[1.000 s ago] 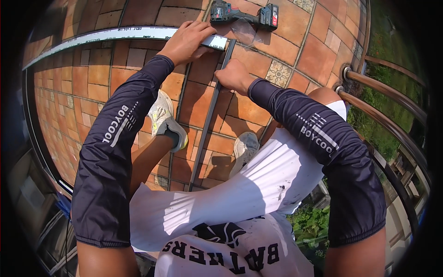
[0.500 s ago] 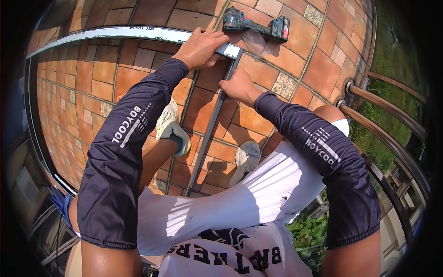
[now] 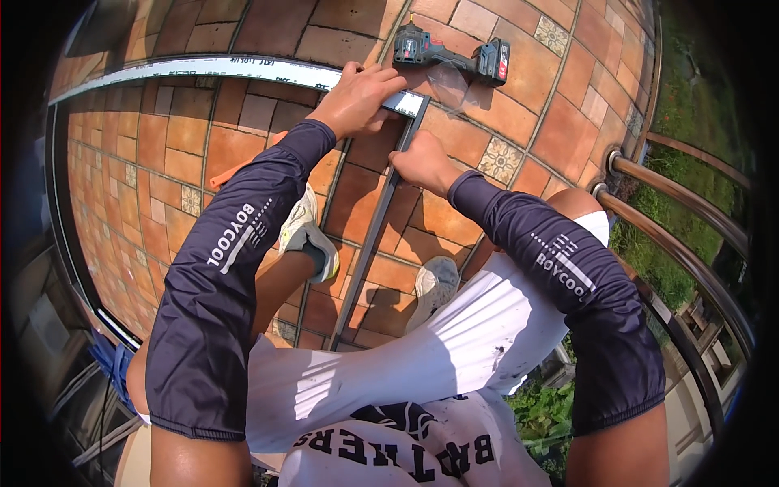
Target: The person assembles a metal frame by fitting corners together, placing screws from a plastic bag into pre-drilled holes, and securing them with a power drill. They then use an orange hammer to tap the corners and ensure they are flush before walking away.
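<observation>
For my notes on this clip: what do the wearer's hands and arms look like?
Both the left hand and right hand are ungloved. The left sleeve and right sleeve are loose, dark navy covers with fitted wrist cuffs, gathered upper hems, and white lettering, stripes and dots. No cables show on either arm.

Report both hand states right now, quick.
Left hand: closed over the white-faced bar, near its corner end.
Right hand: closed on the dark bar, just below that corner.
</observation>
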Demonstrator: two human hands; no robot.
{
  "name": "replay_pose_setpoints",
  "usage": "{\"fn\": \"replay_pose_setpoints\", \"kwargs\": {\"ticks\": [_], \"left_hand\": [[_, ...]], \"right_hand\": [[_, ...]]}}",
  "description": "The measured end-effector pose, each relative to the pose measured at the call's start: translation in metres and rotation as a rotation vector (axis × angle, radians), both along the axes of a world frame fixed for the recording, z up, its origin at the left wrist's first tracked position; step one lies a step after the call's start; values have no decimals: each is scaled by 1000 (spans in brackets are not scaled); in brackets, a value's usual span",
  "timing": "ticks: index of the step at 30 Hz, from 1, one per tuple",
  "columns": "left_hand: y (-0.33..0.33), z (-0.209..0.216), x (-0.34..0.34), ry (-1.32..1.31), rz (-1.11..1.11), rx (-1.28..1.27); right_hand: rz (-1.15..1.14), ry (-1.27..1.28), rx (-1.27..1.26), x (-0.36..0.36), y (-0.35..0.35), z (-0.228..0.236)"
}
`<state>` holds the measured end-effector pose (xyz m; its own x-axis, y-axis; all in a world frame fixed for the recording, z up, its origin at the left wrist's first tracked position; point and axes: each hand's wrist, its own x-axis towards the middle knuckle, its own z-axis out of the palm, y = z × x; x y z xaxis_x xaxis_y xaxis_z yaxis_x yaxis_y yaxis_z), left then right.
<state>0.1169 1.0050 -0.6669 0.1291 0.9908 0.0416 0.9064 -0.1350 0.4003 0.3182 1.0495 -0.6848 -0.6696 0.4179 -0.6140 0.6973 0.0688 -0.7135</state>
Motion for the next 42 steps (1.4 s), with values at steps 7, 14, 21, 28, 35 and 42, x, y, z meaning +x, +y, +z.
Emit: {"fn": "replay_pose_setpoints", "kwargs": {"ticks": [7,14,21,28,35,42], "left_hand": [[0,7,2,18,46,-52],[-2,9,4,-27,66,-36],[-1,9,9,42,70,-93],[16,24,10,54,-64,-290],[14,12,7,37,-58,-215],[16,13,8,42,-38,-274]], "right_hand": [[-52,-3,-67,1,0,8],[55,-3,35,0,2,14],[116,-13,70,0,1,13],[37,-41,60,-1,0,11],[57,-17,41,0,1,9],[-89,-49,-11,-1,-4,2]]}}
